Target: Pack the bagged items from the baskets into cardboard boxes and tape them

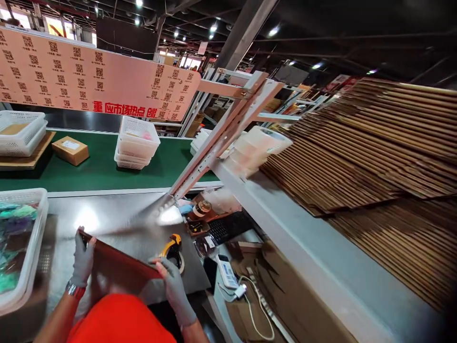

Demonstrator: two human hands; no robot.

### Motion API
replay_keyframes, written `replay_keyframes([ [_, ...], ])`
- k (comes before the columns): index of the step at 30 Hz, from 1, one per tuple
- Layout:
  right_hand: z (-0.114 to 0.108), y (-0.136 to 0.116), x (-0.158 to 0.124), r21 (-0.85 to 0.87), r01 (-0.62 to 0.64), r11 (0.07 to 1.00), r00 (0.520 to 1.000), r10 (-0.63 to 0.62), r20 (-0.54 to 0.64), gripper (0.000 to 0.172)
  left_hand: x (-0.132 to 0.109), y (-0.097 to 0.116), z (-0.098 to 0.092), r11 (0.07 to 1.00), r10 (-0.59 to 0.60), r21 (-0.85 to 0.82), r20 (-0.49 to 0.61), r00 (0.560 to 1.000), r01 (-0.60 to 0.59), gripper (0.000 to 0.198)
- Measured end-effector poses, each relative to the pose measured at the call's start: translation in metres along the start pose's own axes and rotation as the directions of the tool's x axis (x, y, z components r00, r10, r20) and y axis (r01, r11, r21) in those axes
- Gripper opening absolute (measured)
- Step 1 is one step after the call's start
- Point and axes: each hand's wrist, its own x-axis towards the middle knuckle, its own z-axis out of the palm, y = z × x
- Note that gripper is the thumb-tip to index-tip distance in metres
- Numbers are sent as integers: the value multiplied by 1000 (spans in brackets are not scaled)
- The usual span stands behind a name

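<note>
Fingers of left hand (pixel 83 260) and right hand (pixel 172 278) clamp opposite edges of tilted cardboard sheet (pixel 119 267).

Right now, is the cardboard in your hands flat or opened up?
Flat: the cardboard is one thin sheet, left hand and right hand holding opposite ends.

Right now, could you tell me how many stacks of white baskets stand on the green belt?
2: the left stack sits at the far left on a wooden board, and the middle stack is right of the small cardboard box. More may be hidden behind the slanted metal rail.
</note>
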Motion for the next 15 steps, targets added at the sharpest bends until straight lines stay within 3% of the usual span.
replay_keyframes([
  [7,28,-19,34,61,-56,997,973,69,-219,61,14,4,0,991,110,-94,177,978,-94,82],
  [10,49,-23,55,116,-33,993,961,64,-268,68,9,13,2,981,192,-112,444,875,-159,85],
  [12,58,-27,66,185,-52,981,974,91,-208,76,6,19,0,988,143,-37,596,790,-151,87],
  [13,59,-30,71,216,-90,972,983,122,-137,80,6,22,-3,990,82,39,630,772,-137,88],
  [15,54,-38,78,232,-188,954,982,190,16,80,9,27,-12,967,-48,225,621,783,-119,91],
])
